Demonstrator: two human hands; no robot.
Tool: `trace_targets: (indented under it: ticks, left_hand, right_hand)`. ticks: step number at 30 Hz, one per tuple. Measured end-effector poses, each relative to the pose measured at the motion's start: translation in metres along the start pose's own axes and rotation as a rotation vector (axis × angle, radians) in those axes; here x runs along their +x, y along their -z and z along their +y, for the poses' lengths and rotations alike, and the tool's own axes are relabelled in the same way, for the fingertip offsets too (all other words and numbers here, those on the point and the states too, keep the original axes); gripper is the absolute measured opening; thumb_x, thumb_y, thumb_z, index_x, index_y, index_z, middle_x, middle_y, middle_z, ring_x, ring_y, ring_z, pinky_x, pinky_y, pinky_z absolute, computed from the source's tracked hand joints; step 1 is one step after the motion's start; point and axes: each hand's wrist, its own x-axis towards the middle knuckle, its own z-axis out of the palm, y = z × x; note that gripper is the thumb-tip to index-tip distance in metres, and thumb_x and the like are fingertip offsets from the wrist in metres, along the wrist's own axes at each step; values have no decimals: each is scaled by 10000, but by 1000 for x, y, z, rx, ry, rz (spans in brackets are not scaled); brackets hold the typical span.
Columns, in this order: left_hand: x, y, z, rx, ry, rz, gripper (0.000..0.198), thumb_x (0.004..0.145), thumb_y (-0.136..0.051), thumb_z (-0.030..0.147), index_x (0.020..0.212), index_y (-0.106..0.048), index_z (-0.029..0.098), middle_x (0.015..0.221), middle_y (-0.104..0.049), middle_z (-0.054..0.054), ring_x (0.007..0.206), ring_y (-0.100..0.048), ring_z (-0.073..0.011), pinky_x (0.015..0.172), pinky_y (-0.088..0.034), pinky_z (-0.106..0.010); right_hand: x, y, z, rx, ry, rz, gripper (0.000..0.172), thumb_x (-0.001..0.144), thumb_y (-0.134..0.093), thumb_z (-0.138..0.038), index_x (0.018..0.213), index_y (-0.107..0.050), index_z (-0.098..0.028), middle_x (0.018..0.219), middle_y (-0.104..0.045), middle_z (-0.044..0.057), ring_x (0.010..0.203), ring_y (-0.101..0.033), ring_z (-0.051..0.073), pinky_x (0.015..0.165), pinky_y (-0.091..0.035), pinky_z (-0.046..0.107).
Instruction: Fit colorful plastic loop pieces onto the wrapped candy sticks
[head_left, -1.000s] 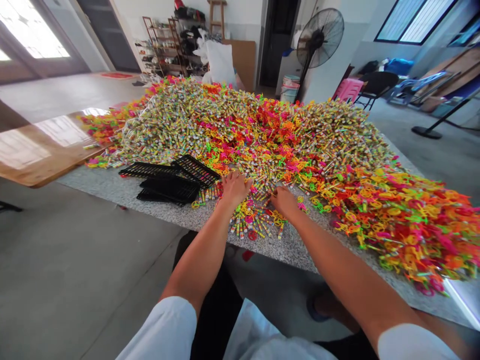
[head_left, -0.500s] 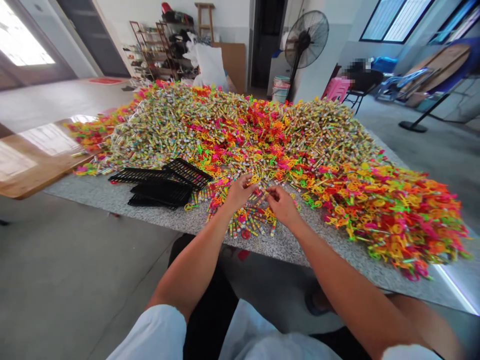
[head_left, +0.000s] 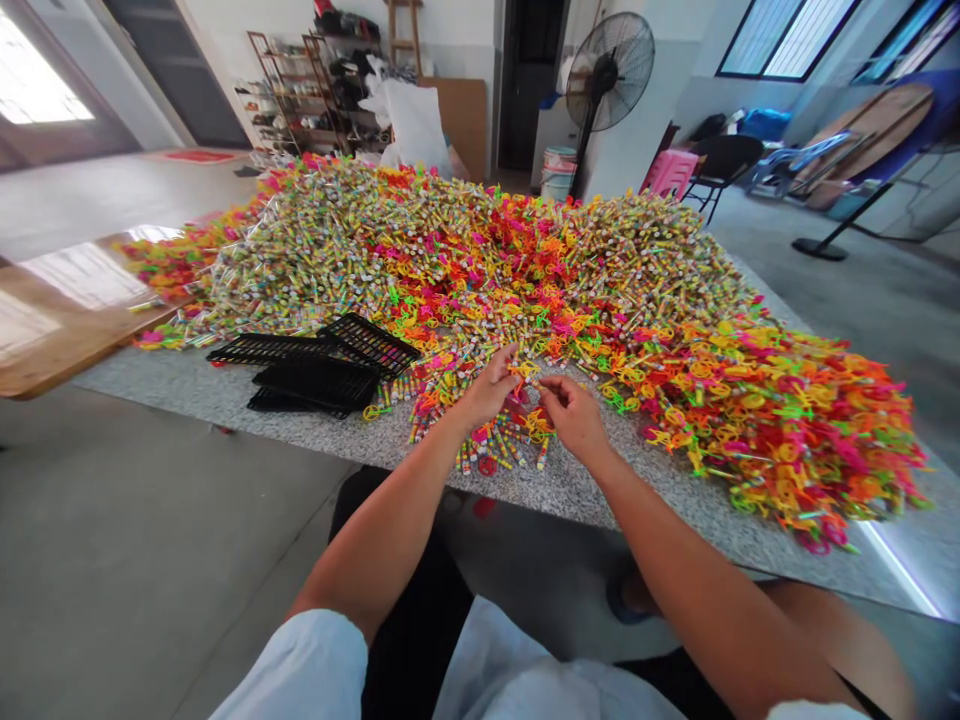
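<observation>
A huge heap of small colourful tubes and neon plastic rings [head_left: 525,260] covers a grey speckled table [head_left: 225,385]. My left hand [head_left: 489,390] is lifted just above the heap's near edge, its fingers pinched on a small yellow piece. My right hand [head_left: 576,412] faces it a few centimetres away, fingers curled together in a pinch on something I cannot make out. A small scatter of loose tubes and rings [head_left: 502,445] lies under both hands near the table's front edge.
Black plastic grid trays [head_left: 319,365] are stacked left of my hands. A wooden table [head_left: 67,310] adjoins at far left. Behind stand a pedestal fan [head_left: 607,70], a pink stool [head_left: 670,172], chairs and shelves. My knees are under the table edge.
Both hands lifted off the scattered pieces and drew together, fingers now pinching small parts between them. The camera view shifted slightly.
</observation>
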Motion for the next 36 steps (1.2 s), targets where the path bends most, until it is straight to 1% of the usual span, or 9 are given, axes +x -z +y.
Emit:
trace_targets:
  ticks: [3,5,10,14,17,20,24,27,36]
  left_hand:
    - [4,1,-7,-68,-11,56,783,845,-698,400,1533,-348,271,897,-664,-27,741,-678,-179,688,-581,-333]
    - [6,1,-11,-109,2,103,791,836,-721,417,1524,-372,241,906,-682,-39,745,-692,-188,663,-569,-314]
    - [7,-4,-14,-101,-25,149,649,859,-712,430,1421,-482,200,923,-690,-57,750,-710,-193,611,-561,-277]
    - [6,-7,-15,-93,-30,176,492,870,-707,441,1257,-527,197,920,-689,-45,708,-723,-174,599,-571,-265]
    - [7,-9,-14,-133,30,213,381,836,-749,425,1053,-558,176,858,-688,-30,687,-723,-163,593,-569,-253]
    - [7,-9,-13,-207,68,217,370,776,-808,410,950,-593,163,837,-690,-33,681,-714,-153,595,-570,-248]
    - [9,-7,-15,-309,73,247,386,727,-847,402,911,-626,144,794,-671,-17,652,-691,-134,625,-585,-261]
    - [11,-7,-19,-319,59,252,391,717,-852,403,907,-638,136,801,-662,-14,653,-685,-128,649,-589,-270]
    - [10,-12,-23,-271,-7,243,360,720,-827,412,857,-644,134,733,-645,0,628,-661,-123,661,-567,-271]
  right_hand:
    - [-5,-3,-1,-33,44,54,317,934,-543,-411,1150,-660,-211,1036,-734,83,882,-687,233,792,-552,360]
    - [-8,-5,-2,-74,89,87,314,948,-536,-408,1162,-656,-213,1059,-734,84,901,-690,234,833,-547,370]
    - [-12,-9,-1,-148,179,121,314,971,-525,-406,1194,-653,-226,1111,-732,91,951,-695,238,893,-541,383]
    - [-10,-9,5,-184,211,212,310,970,-526,-389,1174,-659,-197,1104,-733,93,925,-697,230,875,-548,384]
    - [-9,-9,7,-199,211,197,301,969,-530,-369,1176,-659,-193,1086,-738,89,907,-699,220,868,-548,373]
    - [-10,-10,6,-213,219,177,285,968,-531,-348,1173,-656,-195,1069,-742,84,902,-702,216,872,-546,364]
    - [-13,-11,5,-253,258,186,278,967,-529,-337,1171,-656,-197,1103,-736,92,926,-701,218,894,-536,364]
    - [-14,-12,7,-234,220,205,288,966,-526,-352,1164,-663,-193,1098,-737,96,936,-698,223,889,-536,365]
    - [-16,-18,7,-30,27,179,352,915,-558,-421,1138,-688,-183,953,-733,80,829,-667,213,738,-538,332]
